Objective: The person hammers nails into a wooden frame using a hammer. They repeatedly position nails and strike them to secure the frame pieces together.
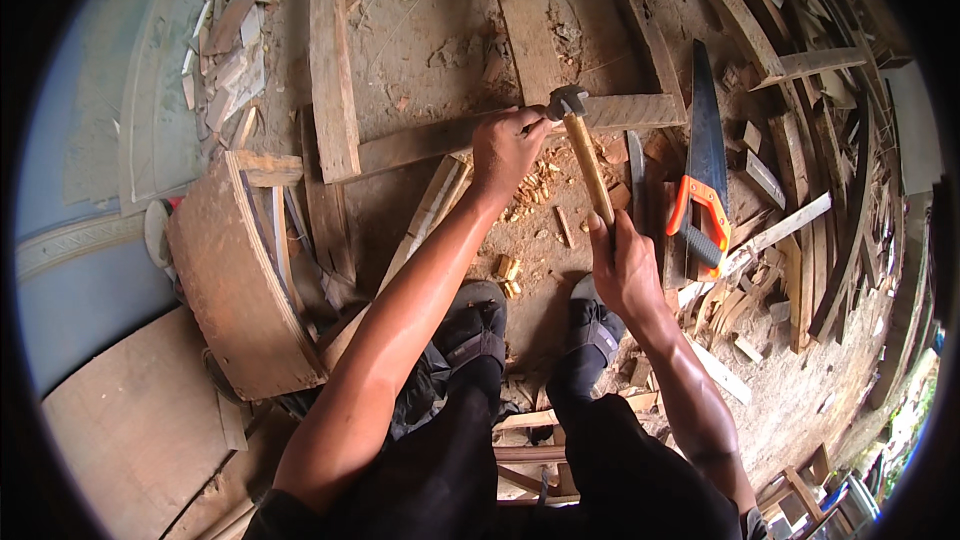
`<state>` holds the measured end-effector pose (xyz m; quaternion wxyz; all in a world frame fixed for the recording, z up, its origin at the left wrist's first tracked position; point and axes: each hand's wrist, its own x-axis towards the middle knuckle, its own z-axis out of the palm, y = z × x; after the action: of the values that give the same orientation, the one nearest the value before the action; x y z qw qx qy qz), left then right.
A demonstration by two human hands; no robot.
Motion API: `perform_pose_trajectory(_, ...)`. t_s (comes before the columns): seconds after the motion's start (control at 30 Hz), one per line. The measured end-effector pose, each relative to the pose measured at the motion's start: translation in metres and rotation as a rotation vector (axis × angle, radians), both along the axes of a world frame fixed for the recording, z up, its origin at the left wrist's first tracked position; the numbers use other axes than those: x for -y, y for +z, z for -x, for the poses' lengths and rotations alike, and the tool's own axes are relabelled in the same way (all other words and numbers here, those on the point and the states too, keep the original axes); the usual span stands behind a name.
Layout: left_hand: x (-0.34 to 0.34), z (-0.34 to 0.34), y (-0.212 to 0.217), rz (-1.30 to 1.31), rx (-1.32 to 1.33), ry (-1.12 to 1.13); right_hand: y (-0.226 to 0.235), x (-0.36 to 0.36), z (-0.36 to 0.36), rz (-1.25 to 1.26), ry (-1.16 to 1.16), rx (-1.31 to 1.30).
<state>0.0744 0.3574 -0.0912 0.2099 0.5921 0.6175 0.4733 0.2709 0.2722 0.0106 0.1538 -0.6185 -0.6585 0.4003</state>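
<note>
My right hand (628,265) is wrapped round the wooden handle of a hammer (587,162). The hammer's dark metal head is up by the far end of a plank frame, close to my left fingertips. My left hand (508,152) is closed in a pinch at the crossing wooden beam (630,112); whatever is between its fingers is too small to make out. A long plank (522,25) meets that beam just beyond the hammer head. Another plank (333,60) crosses the beam's left end.
A handsaw (708,130) with an orange and black handle lies right of the hammer. Wood shavings (540,185) litter the ground before my shoes. A curved plywood piece (235,280) stands at left. Stacked timber offcuts (800,230) fill the right side.
</note>
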Motion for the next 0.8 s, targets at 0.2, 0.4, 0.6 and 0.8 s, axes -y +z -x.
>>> perform_pose_trajectory(0.2,0.003,0.000,0.003,0.042,0.036,-0.008,-0.003,0.002,-0.004,-0.048,0.040,-0.033)
perform_pose_trajectory(0.4,0.003,-0.003,0.002,0.104,0.045,0.026,-0.011,0.002,-0.007,-0.247,0.091,-0.044)
perform_pose_trajectory(0.6,0.002,0.001,0.005,0.094,0.087,-0.042,0.019,-0.003,0.000,-0.004,-0.009,-0.010)
perform_pose_trajectory(0.8,-0.002,0.027,-0.001,-0.067,-0.083,-0.199,0.016,-0.006,-0.003,-0.003,-0.016,-0.016)
